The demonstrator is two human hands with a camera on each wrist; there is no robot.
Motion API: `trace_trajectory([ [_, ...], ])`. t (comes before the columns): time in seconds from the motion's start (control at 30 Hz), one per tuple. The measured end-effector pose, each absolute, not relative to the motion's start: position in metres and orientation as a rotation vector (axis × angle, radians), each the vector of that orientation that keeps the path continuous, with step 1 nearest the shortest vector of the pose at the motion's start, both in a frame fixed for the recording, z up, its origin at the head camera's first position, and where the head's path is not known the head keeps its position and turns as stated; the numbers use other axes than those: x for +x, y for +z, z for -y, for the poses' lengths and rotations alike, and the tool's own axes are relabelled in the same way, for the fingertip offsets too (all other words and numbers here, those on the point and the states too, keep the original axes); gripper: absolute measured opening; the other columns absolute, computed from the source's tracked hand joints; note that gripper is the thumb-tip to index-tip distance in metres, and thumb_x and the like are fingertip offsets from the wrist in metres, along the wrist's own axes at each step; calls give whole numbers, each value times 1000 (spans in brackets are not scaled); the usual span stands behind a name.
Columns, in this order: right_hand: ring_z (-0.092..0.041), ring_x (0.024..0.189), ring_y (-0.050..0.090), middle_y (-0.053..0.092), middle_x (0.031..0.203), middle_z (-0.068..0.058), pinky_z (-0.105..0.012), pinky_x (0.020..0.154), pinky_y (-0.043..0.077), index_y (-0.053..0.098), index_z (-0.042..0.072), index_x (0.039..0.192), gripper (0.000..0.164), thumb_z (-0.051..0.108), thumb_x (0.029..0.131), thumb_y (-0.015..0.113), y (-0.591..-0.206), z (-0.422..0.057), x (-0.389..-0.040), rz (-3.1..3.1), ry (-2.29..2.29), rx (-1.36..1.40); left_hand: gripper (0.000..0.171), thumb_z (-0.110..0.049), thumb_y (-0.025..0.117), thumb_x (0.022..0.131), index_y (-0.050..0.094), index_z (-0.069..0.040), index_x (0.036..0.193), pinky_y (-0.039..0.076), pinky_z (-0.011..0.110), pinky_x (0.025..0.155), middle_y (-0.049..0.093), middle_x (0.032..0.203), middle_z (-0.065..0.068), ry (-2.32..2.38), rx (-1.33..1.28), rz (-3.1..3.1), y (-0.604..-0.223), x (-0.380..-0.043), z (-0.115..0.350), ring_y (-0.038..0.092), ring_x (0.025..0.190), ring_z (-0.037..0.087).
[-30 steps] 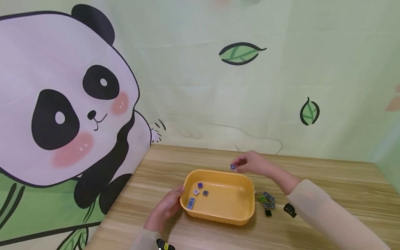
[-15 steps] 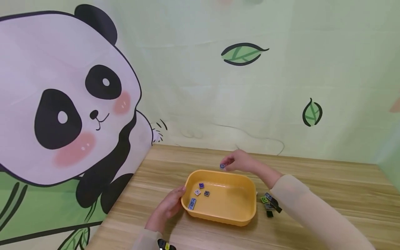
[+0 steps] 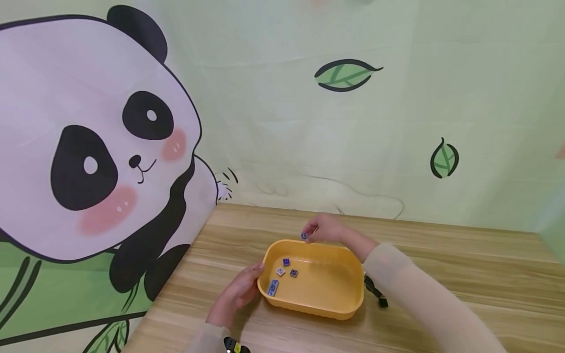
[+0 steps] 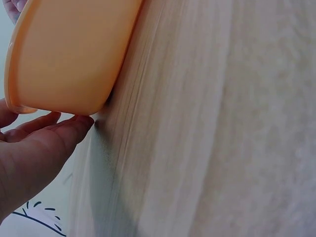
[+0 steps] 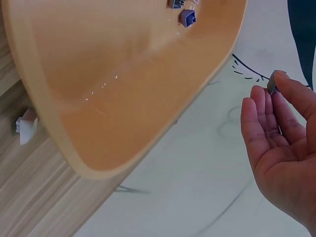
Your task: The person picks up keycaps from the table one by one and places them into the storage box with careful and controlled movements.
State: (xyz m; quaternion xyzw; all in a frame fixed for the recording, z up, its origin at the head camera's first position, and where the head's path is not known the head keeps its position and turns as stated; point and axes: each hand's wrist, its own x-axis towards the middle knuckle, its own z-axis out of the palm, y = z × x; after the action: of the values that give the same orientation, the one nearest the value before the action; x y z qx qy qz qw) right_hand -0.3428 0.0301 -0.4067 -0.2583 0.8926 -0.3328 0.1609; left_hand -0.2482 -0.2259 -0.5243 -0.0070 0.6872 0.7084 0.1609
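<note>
My left hand (image 3: 242, 287) rests with extended fingers against the left end of a yellow plastic tub (image 3: 326, 314), fingertips at its rim. In the left wrist view the fingers (image 4: 54, 136) lie along the tub's outer wall. Above the far rim, my right hand (image 3: 325, 228) pinches a small blue-grey building block (image 3: 304, 236) between thumb and finger. Inside the tub, towards its left end, lie a dark blue block (image 3: 286, 262), a white block (image 3: 280, 270), a grey block (image 3: 294, 273) and a longer blue-grey block (image 3: 273, 288).
A black block (image 3: 383, 302) lies on the wooden table (image 3: 494, 274) right of the tub; my right sleeve (image 3: 423, 289) covers other blocks there. One pale block (image 5: 25, 126) shows beside the tub in the right wrist view. A panda-printed backdrop (image 3: 265, 122) rises behind.
My right hand has moved left along the tub's far rim, carrying the small blue-grey block. Its sleeve now hides blocks on the right. The left hand stays at the tub.
</note>
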Motion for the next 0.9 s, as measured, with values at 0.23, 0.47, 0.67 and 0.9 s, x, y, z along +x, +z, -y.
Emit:
trace_trajectory([
  [0.23, -14, 86, 65, 75, 99, -10, -28, 80, 59, 74, 0, 112, 21, 5, 91, 73, -415, -27, -345, -2505, -996, -754, 57, -21, 27, 113, 19, 19, 154, 24, 54, 127, 30, 158, 39, 2028, -31, -1956, -522, -250, 224, 34, 148, 39],
  [0.47, -13, 88, 67, 76, 101, -9, -27, 80, 59, 73, 1, 114, 24, 5, 91, 72, -423, -24, -345, -2468, -962, -764, 56, -20, 28, 113, 22, 19, 153, 30, 49, 124, 33, 155, 39, 2016, -29, -1966, -523, -248, 224, 41, 143, 33],
  [0.67, -15, 89, 69, 77, 102, -10, -29, 83, 60, 73, 0, 113, 24, 3, 89, 73, -429, -16, -344, -2497, -907, -767, 55, -20, 29, 112, 25, 20, 151, 37, 40, 118, 36, 152, 40, 2010, -11, -1969, -524, -248, 225, 47, 136, 25],
  [0.9, -16, 88, 70, 78, 100, -12, -28, 84, 59, 75, 0, 107, 20, 1, 87, 75, -437, -6, -344, -2537, -815, -814, 56, -20, 28, 112, 23, 19, 152, 33, 44, 122, 34, 154, 40, 2014, 7, -1947, -522, -248, 225, 45, 138, 26],
])
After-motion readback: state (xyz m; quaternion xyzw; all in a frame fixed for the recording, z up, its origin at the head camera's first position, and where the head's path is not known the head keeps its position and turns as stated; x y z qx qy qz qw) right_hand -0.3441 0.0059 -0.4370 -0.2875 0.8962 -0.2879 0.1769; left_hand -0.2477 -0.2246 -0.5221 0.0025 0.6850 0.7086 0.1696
